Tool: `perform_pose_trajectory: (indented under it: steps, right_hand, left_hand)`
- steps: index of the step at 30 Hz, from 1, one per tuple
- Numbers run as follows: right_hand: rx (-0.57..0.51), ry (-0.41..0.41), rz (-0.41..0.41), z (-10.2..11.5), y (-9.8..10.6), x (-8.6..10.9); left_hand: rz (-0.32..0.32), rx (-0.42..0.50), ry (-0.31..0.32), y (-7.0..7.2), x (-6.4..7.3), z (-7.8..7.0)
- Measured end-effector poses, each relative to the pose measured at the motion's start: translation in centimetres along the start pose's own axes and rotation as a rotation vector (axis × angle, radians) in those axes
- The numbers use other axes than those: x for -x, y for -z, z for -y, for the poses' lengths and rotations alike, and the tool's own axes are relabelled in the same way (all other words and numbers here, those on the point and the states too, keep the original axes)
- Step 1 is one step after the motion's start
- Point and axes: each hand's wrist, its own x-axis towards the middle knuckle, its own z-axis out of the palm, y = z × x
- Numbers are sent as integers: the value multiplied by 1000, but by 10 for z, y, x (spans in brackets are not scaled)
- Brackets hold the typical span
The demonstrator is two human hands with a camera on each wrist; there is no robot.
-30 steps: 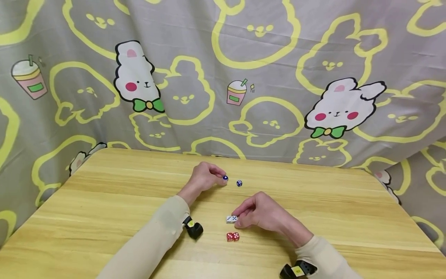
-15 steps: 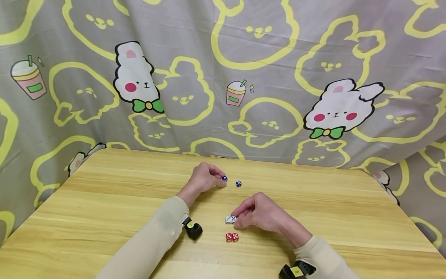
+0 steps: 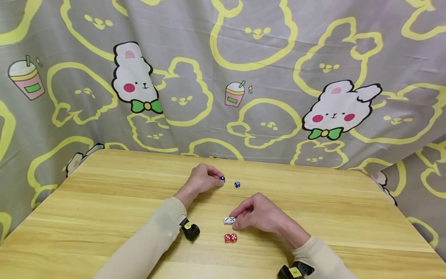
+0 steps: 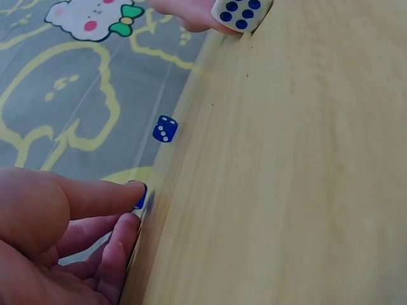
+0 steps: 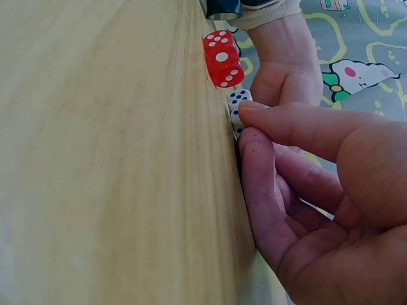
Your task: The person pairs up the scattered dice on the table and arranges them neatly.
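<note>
Toward the back of the table, my left hand (image 3: pixel 203 179) pinches a blue die (image 3: pixel 222 179) between thumb and fingertips. A second blue die (image 3: pixel 237 184) sits a short gap to its right, untouched. Nearer to me, my right hand (image 3: pixel 259 212) pinches the right-hand one of two white dice (image 3: pixel 227 220), which stand side by side. Its thumb and finger partly cover that die in the right wrist view. Just in front of the white pair, two red dice (image 3: pixel 230 238) stand side by side, with no hand on them.
The dice lie on a wood-grain table (image 3: pixel 104 201). Behind it hangs a grey curtain (image 3: pixel 195 35) with yellow outlines and rabbit prints. Black wrist cameras (image 3: pixel 189 229) are strapped over both beige sleeves (image 3: pixel 150 232).
The head view has shifted slightly, so everything sits a little further left in it. Both hands keep their hold on the blue die and the white die.
</note>
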Motion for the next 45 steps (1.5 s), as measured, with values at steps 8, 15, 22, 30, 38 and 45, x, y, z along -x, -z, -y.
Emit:
perform_pose_trajectory:
  steps: [8,15,22,30,38,45]
  right_hand:
    - [1,6,-6,0,0,0]
    - [-22,6,4,-1,0,0]
    - [-18,11,6,-1,-1,-1]
    - [-21,15,3,-2,-1,0]
    - [-14,11,3,-2,-1,0]
    - [-7,12,3,-1,-1,0]
  left_hand:
    - [27,14,3,4,4,2]
    - [39,15,7,5,9,3]
    - [56,22,12,6,16,3]
    - [75,45,7,5,28,4]
    - [76,60,4,2,40,4]
    - [79,66,-9,0,46,6]
